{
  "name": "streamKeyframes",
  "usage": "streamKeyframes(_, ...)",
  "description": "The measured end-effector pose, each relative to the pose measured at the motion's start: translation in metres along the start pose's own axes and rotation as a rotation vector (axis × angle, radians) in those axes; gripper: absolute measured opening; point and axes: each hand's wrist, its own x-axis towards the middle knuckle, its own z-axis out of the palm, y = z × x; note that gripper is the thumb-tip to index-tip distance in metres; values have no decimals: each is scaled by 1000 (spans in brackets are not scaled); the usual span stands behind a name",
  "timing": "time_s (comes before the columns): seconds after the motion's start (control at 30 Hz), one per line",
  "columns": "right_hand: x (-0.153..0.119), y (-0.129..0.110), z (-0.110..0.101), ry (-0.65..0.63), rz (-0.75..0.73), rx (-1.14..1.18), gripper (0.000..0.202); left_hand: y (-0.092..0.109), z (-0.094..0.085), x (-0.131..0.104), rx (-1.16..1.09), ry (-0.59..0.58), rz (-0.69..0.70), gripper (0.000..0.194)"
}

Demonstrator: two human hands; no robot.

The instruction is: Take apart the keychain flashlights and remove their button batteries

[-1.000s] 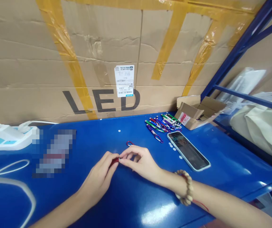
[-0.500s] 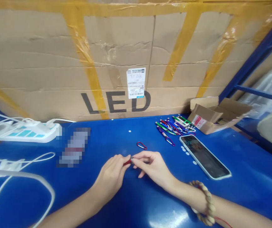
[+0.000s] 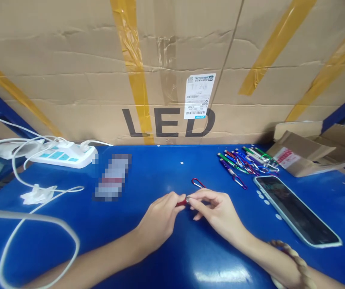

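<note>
Between my two hands, above the blue tabletop, is a small red penlight (image 3: 181, 202) with a silver end. My left hand (image 3: 161, 212) is closed around its red body, so most of it is hidden. The thumb and fingertips of my right hand (image 3: 217, 206) pinch at the silver end, with the other fingers curled loosely below. Just behind my right fingers, a red carabiner (image 3: 197, 183) lies on the table, partly covered by the hand.
Several coloured penlights with carabiners (image 3: 244, 161) lie piled at the right, beside an open cardboard box (image 3: 299, 154). A phone (image 3: 297, 210) lies nearer, with small white discs (image 3: 266, 202) alongside. On the left are a power strip (image 3: 67, 155), white cables (image 3: 76, 241) and a blurred-out flat item (image 3: 112, 178).
My view has turned slightly left and closer, so everything sits further right in the picture. Both hands stay together on the red penlight, and now partly cover the carabiner.
</note>
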Motion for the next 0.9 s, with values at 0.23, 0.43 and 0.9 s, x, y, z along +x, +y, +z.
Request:
streamKeyframes(0.23,22,9,-28,93,-69,-176,31,-8,-4,5,-230,-31,-228,9)
streamKeyframes(0.43,22,17,-29,-40,-148,-369,19,-13,-1,4,-99,-49,-142,19)
streamKeyframes(0.9,22,17,-31,-77,-232,-535,19,-10,-7,3,-159,66,-28,31)
